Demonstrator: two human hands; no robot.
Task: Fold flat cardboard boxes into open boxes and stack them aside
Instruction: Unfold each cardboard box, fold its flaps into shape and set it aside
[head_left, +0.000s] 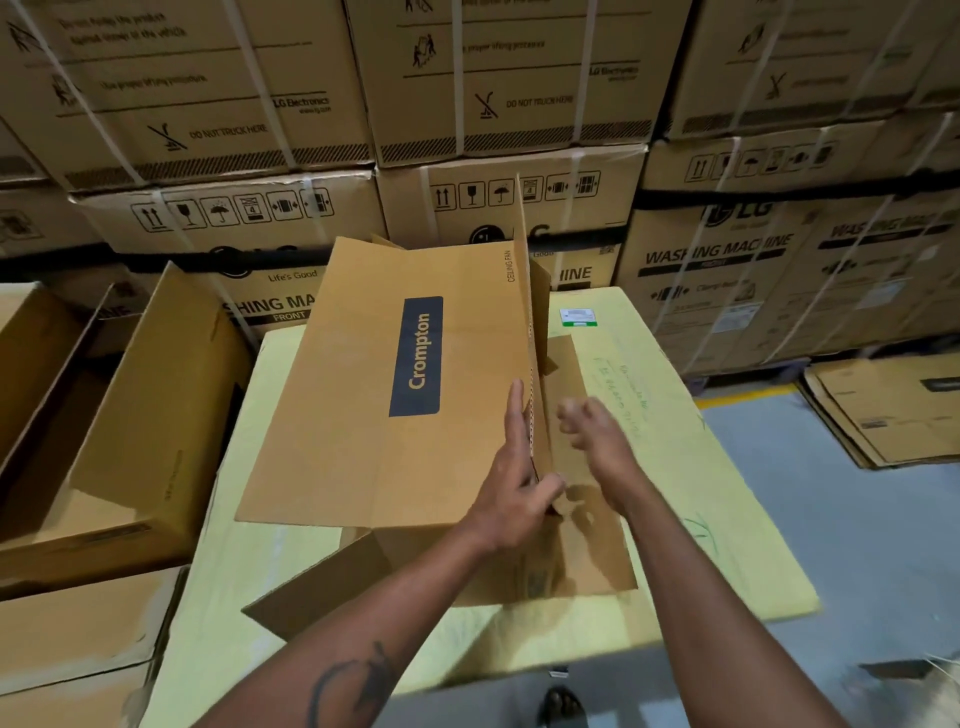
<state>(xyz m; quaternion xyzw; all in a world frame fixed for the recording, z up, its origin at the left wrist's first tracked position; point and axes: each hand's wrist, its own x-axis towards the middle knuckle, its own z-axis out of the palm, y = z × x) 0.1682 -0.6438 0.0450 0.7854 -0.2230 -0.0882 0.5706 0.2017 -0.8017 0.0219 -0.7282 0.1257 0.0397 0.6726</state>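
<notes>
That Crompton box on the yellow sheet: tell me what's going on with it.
A person is opening up the Crompton box, which stands partly unfolded on a yellow sheet. The left hand has its grip on the box's upright panel edge, fingers straight along it and thumb on the far side. The right hand, blurred, is loosely curled just beside it, holding nothing. An opened box leans at the left.

A wall of large strapped cartons (223, 93) printed with washing-machine labels and handling symbols fills the far side, stacked in rows. A pale yellow sheet (691, 467) covers the tabletop in the middle, with a small green-and-white sticker (578, 317) near its far edge and faint green handwriting (623, 395) on it. Grey floor (872, 545) shows at right, crossed by a yellow line (748, 397).
</notes>
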